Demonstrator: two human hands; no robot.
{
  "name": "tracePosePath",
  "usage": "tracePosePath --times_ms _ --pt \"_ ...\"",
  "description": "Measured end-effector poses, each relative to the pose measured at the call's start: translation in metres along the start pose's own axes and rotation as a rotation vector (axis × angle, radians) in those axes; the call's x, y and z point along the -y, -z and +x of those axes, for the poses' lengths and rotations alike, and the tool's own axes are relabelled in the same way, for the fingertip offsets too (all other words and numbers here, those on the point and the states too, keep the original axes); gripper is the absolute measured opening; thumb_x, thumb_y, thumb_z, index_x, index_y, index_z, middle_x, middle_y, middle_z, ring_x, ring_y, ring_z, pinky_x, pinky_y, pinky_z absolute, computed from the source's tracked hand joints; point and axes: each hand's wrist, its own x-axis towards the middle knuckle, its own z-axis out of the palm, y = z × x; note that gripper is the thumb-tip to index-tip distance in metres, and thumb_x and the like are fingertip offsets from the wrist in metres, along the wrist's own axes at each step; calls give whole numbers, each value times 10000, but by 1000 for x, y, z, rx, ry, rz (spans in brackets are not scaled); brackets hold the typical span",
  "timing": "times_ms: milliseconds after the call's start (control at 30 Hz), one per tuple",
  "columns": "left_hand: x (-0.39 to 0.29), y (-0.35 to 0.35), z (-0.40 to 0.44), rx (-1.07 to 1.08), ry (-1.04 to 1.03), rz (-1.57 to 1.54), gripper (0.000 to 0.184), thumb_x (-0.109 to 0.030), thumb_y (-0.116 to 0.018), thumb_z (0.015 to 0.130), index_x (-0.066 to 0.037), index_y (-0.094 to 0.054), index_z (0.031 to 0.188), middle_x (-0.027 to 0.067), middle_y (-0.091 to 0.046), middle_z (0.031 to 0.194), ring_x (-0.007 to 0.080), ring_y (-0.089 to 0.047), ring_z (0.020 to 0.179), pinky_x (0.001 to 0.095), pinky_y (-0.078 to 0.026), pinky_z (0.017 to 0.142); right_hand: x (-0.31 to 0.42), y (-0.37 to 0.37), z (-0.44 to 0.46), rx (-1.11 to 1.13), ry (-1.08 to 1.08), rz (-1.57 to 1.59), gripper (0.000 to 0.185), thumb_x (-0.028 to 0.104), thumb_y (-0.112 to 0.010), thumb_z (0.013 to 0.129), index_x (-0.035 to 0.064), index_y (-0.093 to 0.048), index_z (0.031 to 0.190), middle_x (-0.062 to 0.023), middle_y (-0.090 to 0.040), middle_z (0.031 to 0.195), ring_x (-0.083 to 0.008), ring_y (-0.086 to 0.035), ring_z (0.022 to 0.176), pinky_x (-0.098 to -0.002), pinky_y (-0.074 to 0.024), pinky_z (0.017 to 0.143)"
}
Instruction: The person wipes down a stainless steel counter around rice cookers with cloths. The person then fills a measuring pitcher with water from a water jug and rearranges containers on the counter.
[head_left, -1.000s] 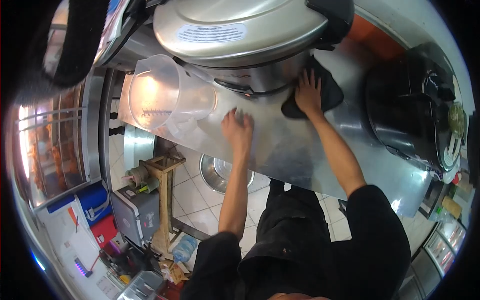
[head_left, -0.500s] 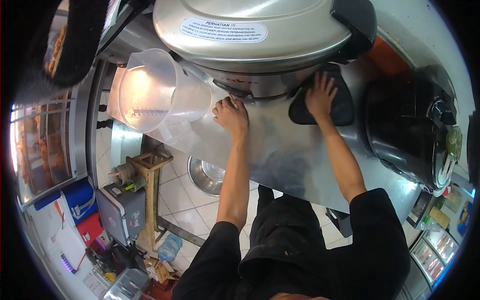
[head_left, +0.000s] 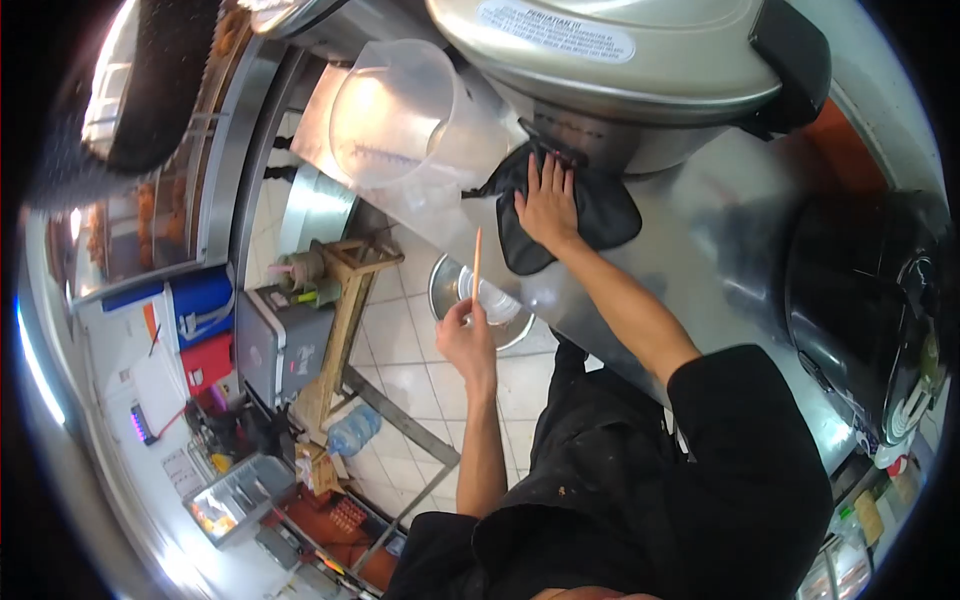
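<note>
My left hand (head_left: 467, 340) is closed around the lower end of a thin, pointed orange-brown stick (head_left: 477, 262), held upright past the counter's front edge. Its kind is not clear. My right hand (head_left: 548, 205) lies flat with fingers stretched out on a black cloth (head_left: 615, 220), on the metal counter (head_left: 690, 255). Touching or close to the cloth is the base of a large rice cooker (head_left: 620, 80) with a labelled lid. A translucent measuring jug (head_left: 395, 110) stands left of the cloth.
A black appliance (head_left: 860, 300) occupies the counter's right end. Below the front edge is a round metal bowl (head_left: 442, 285). On the lower left are a wooden stand (head_left: 340, 330), a grey case (head_left: 290, 340) and a blue water bottle (head_left: 355, 428).
My right hand and the cloth have moved left along the front of the cooker. My left hand has drawn back from the cooker towards me, and the stick now shows clearly. The view has shifted.
</note>
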Motion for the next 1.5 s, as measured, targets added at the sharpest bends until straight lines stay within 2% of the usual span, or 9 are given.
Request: tracePosePath --times_ms 167,333,667,867,1033,1233,1333,1400,1500 --pt "81 60 -66 76 380 -246 272 -175 -732 854 61 -726 989 108 -717 834 121 -617 729 268 -486 695 -40 65 -105 164 346 18 597 383 -563 929 147 -436 1463 -145 -312 1561 -407 -280 1416 -597 -234 1130" --pt "188 82 -175 -53 794 -364 219 -103 -720 842 93 -714 940 112 -716 833 161 -644 732 288 -512 694 -124 146 -306 766 295 -72 771 382 -700 829 88 -400 1475 -228 -177 1602 -432 -162 1474 -616 -151 1157" --pt "246 94 -295 -142 1074 -260 237 -109 -723 829 92 -711 954 115 -708 820 179 -636 703 300 -510 663 105 -22 -76 129 538 119 641 176 -540 859 -36 -385 1444 -289 -283 1539 -417 -273 1437 -506 -210 1177" --pt "250 113 -290 -277 1140 -512 225 -95 -727 823 74 -698 970 78 -662 785 129 -557 618 252 -419 556 176 -97 6 64 613 -82 739 302 -625 876 25 -328 1494 -219 -276 1570 -369 -262 1454 -487 -221 1176" --pt "374 94 -369 -230 1237 -494 255 -81 -728 797 83 -676 987 72 -620 719 125 -539 546 251 -363 434 97 -24 -104 116 482 -52 786 278 -666 840 21 -304 1489 -209 -276 1565 -379 -272 1444 -477 -266 1158" --pt "475 120 -515 -2 1529 -274 244 -52 -714 766 84 -690 967 142 -698 816 217 -639 663 321 -490 567 -21 79 -287 154 180 -293 916 236 -768 770 -6 -262 1494 -271 -283 1534 -442 -267 1426 -491 -284 1148" --pt "480 158 -561 -148 1821 -650 324 -119 -701 822 44 -673 1100 136 -703 1026 234 -653 846 367 -510 713 -76 105 -367 162 147 -475 906 206 -759 792 -25 -239 1496 -290 -273 1526 -443 -272 1422 -475 -274 1163" --pt "496 175 -590 -315 1819 -954 407 -208 -682 878 -19 -624 1234 73 -648 1189 209 -587 1041 405 -455 871 -87 138 -415 303 71 -538 850 149 -702 839 -43 -208 1504 -305 -258 1527 -440 -269 1424 -456 -279 1165" --pt "504 209 -572 -464 1742 -1124 456 -256 -660 919 -64 -570 1323 21 -608 1251 174 -519 1093 401 -390 942 -244 108 -496 359 -88 -781 701 62 -578 905 -36 -226 1503 -310 -296 1511 -407 -320 1411 -417 -322 1146"
